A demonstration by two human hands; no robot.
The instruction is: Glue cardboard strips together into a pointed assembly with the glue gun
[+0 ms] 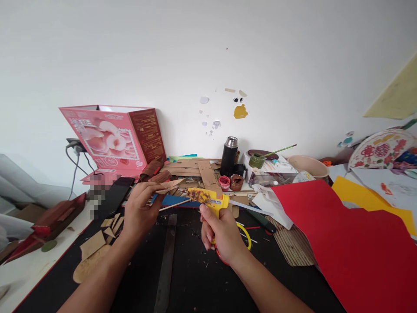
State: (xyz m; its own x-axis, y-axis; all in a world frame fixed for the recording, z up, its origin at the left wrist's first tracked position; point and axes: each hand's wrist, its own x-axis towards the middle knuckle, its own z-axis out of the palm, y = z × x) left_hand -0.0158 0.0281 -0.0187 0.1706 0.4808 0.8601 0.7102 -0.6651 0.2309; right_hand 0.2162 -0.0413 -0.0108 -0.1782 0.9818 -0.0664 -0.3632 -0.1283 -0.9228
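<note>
My right hand (224, 234) is wrapped round the handle of a yellow glue gun (213, 199). Dark stains cover the gun's front half, and a whitish glue stick (250, 208) juts from its back. To the left, my left hand (143, 211) pinches a small piece of brown cardboard (172, 186). The gun's nozzle points at this piece and is close to it; whether they touch I cannot tell. Below the hands a dark metal ruler (166, 261) lies on the black tabletop. Yellow and red scissor handles (248, 238) show partly behind my right hand.
Cardboard scraps (94, 245) lie at the left. Cardboard strips (206, 176), a black thermos (229, 156) and paint jars (236, 182) stand along the back. A pink box (114, 141) leans by the wall. Red paper (352, 234) and corrugated cardboard (293, 243) cover the right side.
</note>
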